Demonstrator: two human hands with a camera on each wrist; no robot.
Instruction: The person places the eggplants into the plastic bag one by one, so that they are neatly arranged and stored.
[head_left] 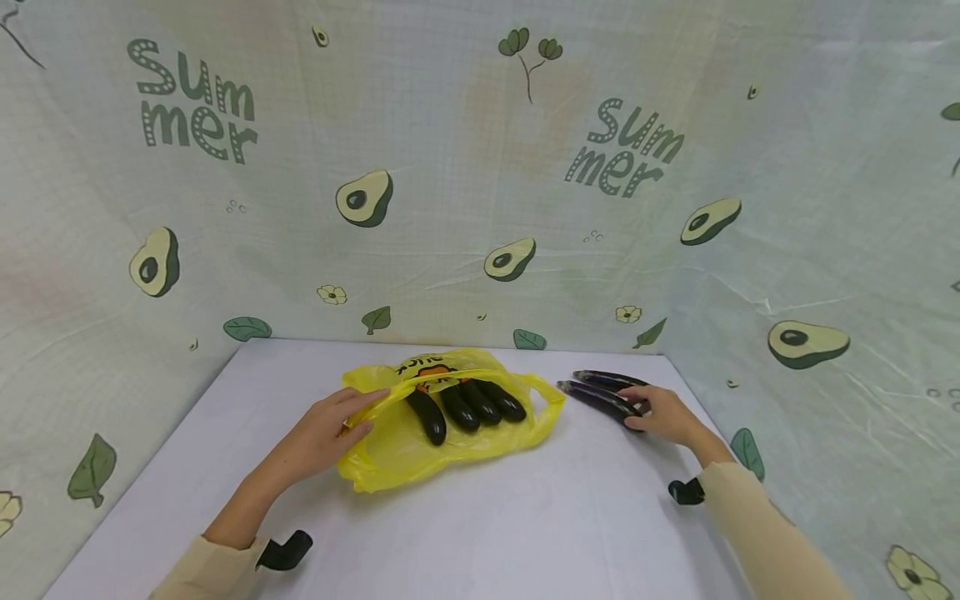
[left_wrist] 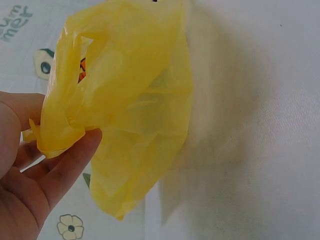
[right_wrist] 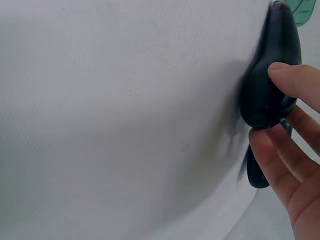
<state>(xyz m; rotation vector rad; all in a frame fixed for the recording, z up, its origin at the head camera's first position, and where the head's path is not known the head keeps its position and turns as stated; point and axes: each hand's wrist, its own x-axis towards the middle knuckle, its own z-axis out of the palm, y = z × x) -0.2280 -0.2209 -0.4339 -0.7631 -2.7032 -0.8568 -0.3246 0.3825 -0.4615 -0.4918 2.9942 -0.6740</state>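
Observation:
My left hand holds the left rim of a yellow plastic bag. In the left wrist view, the thumb and fingers pinch a bunched part of that bag. The bag lies on its side with its mouth facing me, and several dark eggplants show inside it. To the right of the bag, my right hand pinches the thick end of a long eggplant between thumb and fingers. Another eggplant lies just behind it, partly covered by the hand.
The white table ends at a cloth backdrop printed with avocados and leaves, which stands at the back and both sides. One bag handle loops out toward the loose eggplants. A black wrist piece sits by my left sleeve.

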